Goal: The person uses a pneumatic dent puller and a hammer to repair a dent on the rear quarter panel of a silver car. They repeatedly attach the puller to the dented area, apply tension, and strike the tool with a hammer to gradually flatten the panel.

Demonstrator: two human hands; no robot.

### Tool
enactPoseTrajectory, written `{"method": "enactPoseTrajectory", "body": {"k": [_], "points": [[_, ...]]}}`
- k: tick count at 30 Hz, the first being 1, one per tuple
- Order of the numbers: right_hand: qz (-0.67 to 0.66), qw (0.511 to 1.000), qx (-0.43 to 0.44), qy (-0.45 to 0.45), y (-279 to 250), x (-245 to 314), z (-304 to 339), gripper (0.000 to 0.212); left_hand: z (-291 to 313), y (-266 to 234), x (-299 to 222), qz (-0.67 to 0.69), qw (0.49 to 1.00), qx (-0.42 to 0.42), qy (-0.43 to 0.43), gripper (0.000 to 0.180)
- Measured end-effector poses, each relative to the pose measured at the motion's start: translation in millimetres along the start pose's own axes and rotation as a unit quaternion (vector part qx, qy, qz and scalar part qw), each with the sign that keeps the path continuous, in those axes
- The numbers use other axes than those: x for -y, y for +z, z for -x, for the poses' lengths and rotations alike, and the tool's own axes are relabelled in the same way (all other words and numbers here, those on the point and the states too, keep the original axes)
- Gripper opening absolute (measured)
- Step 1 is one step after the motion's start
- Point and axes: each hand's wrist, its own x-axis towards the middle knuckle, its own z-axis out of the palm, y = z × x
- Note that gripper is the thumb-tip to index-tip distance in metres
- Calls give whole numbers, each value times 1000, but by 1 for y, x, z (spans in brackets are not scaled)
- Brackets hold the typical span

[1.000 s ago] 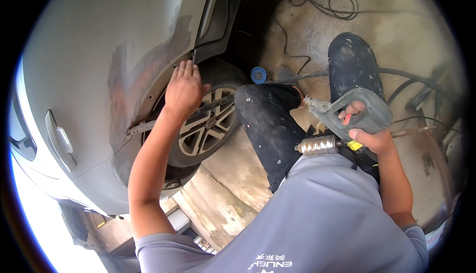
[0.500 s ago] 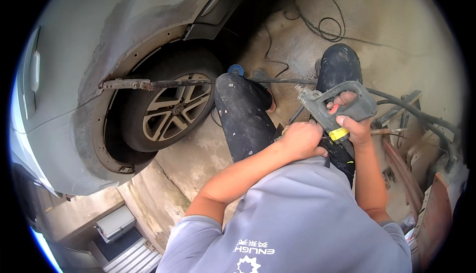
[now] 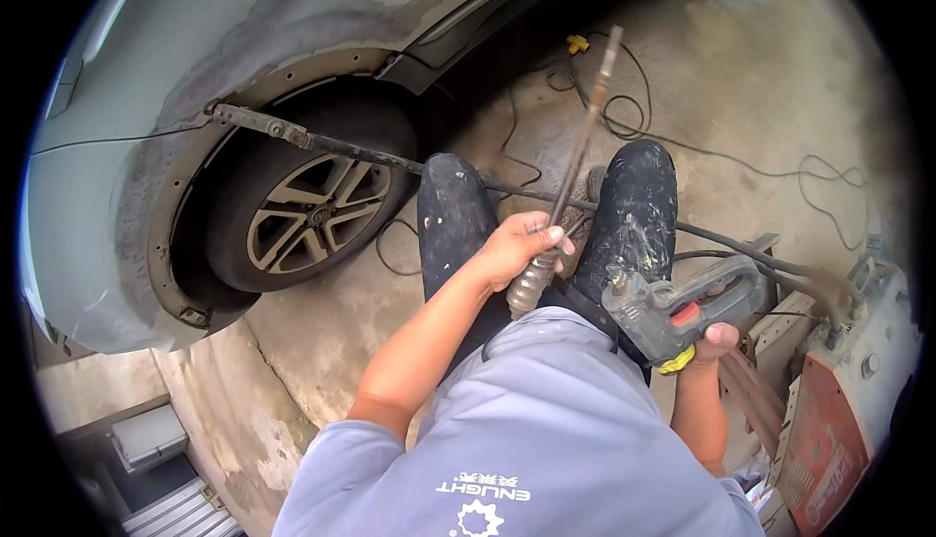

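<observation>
My left hand (image 3: 522, 246) is closed round a long, rusty metal rod (image 3: 585, 137) with a ribbed grey grip (image 3: 531, 285), which looks like a slide hammer. Its thin end points up and away from me, tilted right. Over my right thigh, my right hand (image 3: 720, 342) holds a grey gun-shaped power tool (image 3: 673, 308) from below. That tool has a looped handle, a red trigger and a yellow piece underneath; my fingers are partly hidden behind it. A flat metal bar (image 3: 283, 130) meets the car's wheel-arch edge (image 3: 210, 132) and runs across the wheel toward my legs.
The grey car body (image 3: 127, 205) with bare sanded patches and its wheel (image 3: 312, 215) stand at my left. A red and grey machine box (image 3: 829, 439) with thick cables sits at right. Thin cable with a yellow connector (image 3: 577, 44) lies on the floor ahead.
My left hand has left my lap and now holds up the metal rod. The gun-shaped tool has moved lower and right, and my right-hand fingers have come out of its looped handle.
</observation>
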Motion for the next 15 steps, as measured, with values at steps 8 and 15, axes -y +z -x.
{"method": "enactPoseTrajectory", "body": {"k": [8, 15], "points": [[81, 990, 20, 117, 34, -36, -23, 40, -30, -41, -17, 277, 945, -131, 119, 54], [82, 987, 22, 136, 24, -40, -26, 40, -44, -51, -37, 274, 939, -177, 106, 55]]}}
